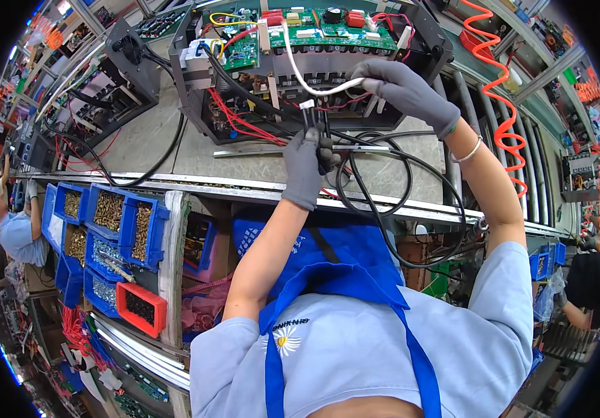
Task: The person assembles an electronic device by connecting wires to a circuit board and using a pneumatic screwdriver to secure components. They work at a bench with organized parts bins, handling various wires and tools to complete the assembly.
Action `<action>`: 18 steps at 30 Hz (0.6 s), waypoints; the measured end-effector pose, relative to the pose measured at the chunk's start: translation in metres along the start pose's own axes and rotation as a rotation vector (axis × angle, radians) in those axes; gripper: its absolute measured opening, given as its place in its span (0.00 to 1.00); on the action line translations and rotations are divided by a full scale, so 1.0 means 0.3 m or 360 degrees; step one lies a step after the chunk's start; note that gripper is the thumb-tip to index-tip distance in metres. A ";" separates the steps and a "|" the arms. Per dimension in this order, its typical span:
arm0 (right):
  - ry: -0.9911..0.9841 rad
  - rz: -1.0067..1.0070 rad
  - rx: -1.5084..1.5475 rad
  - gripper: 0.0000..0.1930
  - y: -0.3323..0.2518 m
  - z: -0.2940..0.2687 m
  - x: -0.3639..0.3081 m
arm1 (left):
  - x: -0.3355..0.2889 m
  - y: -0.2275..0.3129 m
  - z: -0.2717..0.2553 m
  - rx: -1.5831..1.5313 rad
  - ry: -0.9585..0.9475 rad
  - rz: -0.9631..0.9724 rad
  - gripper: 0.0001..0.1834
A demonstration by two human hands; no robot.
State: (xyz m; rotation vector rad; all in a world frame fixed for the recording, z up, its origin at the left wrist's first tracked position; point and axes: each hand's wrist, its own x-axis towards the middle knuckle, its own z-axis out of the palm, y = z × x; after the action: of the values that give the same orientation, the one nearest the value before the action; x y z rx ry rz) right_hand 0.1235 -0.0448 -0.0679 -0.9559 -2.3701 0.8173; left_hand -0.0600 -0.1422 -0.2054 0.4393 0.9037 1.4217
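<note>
My left hand [303, 167], in a grey glove, is closed around a bundle of black cables [310, 118] in front of an open machine chassis [190, 104]. A small white tip [307, 104] tops the bundle. My right hand [408, 90], also gloved, pinches the free end of a thick white cable [305, 82] between thumb and fingers. That cable loops down from a green circuit board [317, 45] on top of the chassis. Red wires [244, 125] run from inside the chassis toward my left hand. The palm side of my right hand is hidden.
A second open chassis [136, 70] stands at the left. Black cable loops [404, 202] hang over the bench front at the right. A coiled orange air hose [505, 132] dangles beside roller conveyor [533, 153]. Blue bins of screws [108, 209] and a red bin [162, 313] sit lower left.
</note>
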 end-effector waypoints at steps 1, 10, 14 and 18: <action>-0.0150 0.0013 0.0005 0.16 -0.002 -0.008 -0.010 | -0.006 0.004 0.007 0.0065 -0.0034 0.0074 0.16; -0.0107 0.0244 0.0232 0.25 -0.061 0.054 0.034 | 0.014 0.154 0.126 0.0677 -0.0581 0.0700 0.18; 0.0423 0.0104 0.0535 0.20 -0.103 0.023 0.093 | 0.020 0.254 0.083 0.1533 -0.0434 0.1166 0.17; 0.0771 -0.0106 0.1380 0.18 -0.214 -0.067 0.161 | -0.095 0.441 0.138 0.1740 0.0033 0.1774 0.15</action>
State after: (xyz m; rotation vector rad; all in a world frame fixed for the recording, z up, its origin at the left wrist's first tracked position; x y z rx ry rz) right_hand 0.0741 -0.0400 -0.0016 -0.5951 -1.3960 1.2540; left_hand -0.1123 -0.1401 -0.0739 1.9799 1.5229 1.7516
